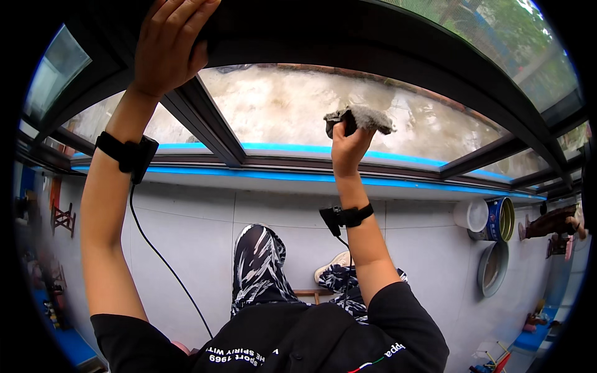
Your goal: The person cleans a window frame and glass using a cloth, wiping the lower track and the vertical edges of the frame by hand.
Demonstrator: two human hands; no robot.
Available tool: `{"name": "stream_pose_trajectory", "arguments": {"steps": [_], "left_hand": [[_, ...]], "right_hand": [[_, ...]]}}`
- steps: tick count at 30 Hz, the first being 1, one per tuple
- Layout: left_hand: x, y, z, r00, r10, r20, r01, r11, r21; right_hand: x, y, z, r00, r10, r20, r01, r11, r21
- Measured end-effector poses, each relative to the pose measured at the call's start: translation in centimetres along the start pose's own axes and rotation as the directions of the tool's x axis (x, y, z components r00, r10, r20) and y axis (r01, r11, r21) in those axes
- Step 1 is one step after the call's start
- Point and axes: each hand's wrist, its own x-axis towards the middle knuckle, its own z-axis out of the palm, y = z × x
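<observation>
My left hand (pixel 170 49) is raised at the upper left, its palm side against the dark window frame (pixel 280 39), its fingertips near the picture's top edge; it holds nothing that I can see. My right hand (pixel 350 147) grips a grey, fuzzy cloth (pixel 366 117) in front of the window pane (pixel 280 107). Whether the cloth touches the glass I cannot tell. Each forearm wears a black strap with a small device and a cable. Blue strips (pixel 303 175) run along the sill below my hands.
On the tiled floor at right stand a white bucket (pixel 471 215), a large tin (pixel 506 219) and a round metal basin (pixel 493 269). Another person (pixel 552 221) is at the far right. A wooden stool or bench part (pixel 305 293) shows by my legs. A small wooden stool (pixel 63 219) stands far left.
</observation>
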Motion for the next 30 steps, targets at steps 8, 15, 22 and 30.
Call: {"name": "stream_pose_trajectory", "arguments": {"steps": [8,15,22,30], "left_hand": [[0.9,0.7,-1.7,0.999,0.000,0.038,-0.005,0.994,0.112],[0.7,0.8,-1.4,0.999,-0.023,0.048,0.019,0.998,0.067],[1.2,0.8,-1.8,1.000,-0.008,0.028,0.006,0.998,0.055],[0.6,0.6,-1.5,0.999,-0.017,0.037,0.014,0.998,0.064]], "right_hand": [[-18.8,7.9,1.9,0.697,0.608,0.380,-0.514,0.793,-0.326],[-11.3,3.3,2.0,0.727,0.603,0.328,-0.609,0.787,-0.099],[6.4,-4.7,-0.6,0.940,0.305,0.151,-0.338,0.889,0.310],[-2.4,-1.1,1.1,0.974,0.192,0.117,-0.215,0.951,0.224]]}}
